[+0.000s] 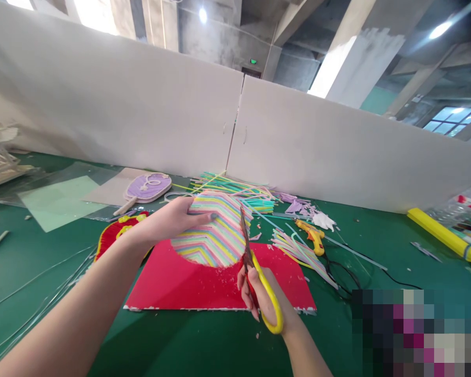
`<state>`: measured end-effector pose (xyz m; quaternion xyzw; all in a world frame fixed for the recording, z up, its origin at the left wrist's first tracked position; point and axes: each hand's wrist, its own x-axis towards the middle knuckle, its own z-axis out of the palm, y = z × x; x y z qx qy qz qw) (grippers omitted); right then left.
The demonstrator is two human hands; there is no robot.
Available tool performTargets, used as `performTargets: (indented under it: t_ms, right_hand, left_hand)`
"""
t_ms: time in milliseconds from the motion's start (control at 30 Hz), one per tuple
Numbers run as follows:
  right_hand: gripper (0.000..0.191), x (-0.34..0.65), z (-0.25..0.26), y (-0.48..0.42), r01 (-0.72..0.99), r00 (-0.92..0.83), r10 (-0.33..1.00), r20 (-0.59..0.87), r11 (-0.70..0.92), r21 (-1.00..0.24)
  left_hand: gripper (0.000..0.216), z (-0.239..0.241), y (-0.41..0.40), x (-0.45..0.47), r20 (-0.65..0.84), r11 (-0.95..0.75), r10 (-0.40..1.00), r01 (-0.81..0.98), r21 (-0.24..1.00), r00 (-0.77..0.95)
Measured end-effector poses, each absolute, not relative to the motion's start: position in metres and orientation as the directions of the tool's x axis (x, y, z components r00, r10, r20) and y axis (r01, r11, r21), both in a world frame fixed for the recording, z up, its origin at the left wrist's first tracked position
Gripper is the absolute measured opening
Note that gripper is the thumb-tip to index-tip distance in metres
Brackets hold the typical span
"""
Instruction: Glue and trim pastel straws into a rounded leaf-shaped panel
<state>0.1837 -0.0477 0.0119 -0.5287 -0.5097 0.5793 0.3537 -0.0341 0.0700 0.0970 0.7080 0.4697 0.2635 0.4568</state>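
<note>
My left hand point(184, 217) grips the upper left of a round panel point(215, 235) striped in pastel chevrons, its thumb lying across the front. My right hand point(261, 288) holds a pair of scissors point(272, 301) with yellow and red handles. The blades point up along the panel's right edge; whether they touch it I cannot tell. Underneath lies a red sheet point(172, 288) with ragged white edges and small scraps on it.
Behind are loose pastel strips point(235, 183), a purple fan point(147, 187) and a yellow glue gun point(312, 235) with a black cord. A red and yellow piece point(118, 233) lies left. A white partition point(121, 104) closes off the green table's back.
</note>
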Motion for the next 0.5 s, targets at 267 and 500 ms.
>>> performTargets:
  t_ms: [267, 500]
  right_hand:
    - [0.062, 0.183, 0.007, -0.046, 0.128, -0.157, 0.960, -0.233, -0.214, -0.968]
    - [0.064, 0.186, 0.003, -0.043, 0.013, -0.208, 0.974, -0.093, -0.092, -0.996]
  left_hand:
    - [0.025, 0.097, 0.070, -0.034, -0.049, -0.124, 0.901, 0.365, 0.923, 0.430]
    - [0.041, 0.095, 0.063, -0.020, -0.084, 0.016, 0.926, 0.184, 0.983, 0.367]
